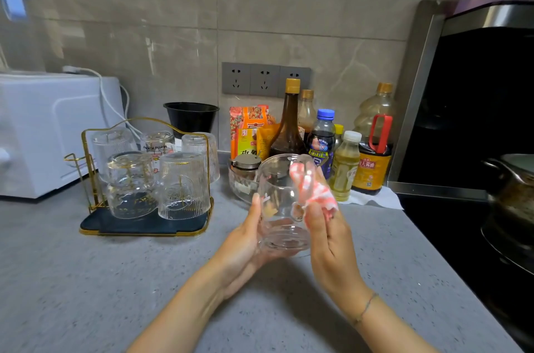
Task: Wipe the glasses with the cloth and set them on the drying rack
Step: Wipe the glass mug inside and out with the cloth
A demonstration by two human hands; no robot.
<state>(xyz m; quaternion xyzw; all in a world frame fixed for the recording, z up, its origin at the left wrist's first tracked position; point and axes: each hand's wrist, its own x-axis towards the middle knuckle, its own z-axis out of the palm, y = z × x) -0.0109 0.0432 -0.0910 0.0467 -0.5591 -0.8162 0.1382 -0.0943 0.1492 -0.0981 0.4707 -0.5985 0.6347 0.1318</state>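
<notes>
**Glass held over the counter, cloth at its rim; five glasses already on the rack**

The grey speckled counter (86, 280) runs across the whole view, with a tiled wall behind it. A white appliance (43, 133) stands at the far left against the wall.

The drying rack (144, 227), a gold wire frame on a dark tray, sits on the counter left of centre. It carries five glasses (183, 185), all upside down, with three at the back and two in front.

A group of bottles (289, 127) and packets stands against the wall right of centre. A black bowl (191, 117) is to their left and a lidded glass jar (245, 176) stands in front of them.

The glass (281, 222) under work is held above the counter, in front of the jar and well apart from the rack. Its mouth is tilted away from the person.

The left hand (245, 248) cradles the glass from the left and beneath, thumb lying up its side. The right hand (329, 243) pinches a bunched pink-and-white cloth (315, 191) against the right wall and rim of the glass. A thin bracelet (365, 309) circles the right wrist.
</notes>
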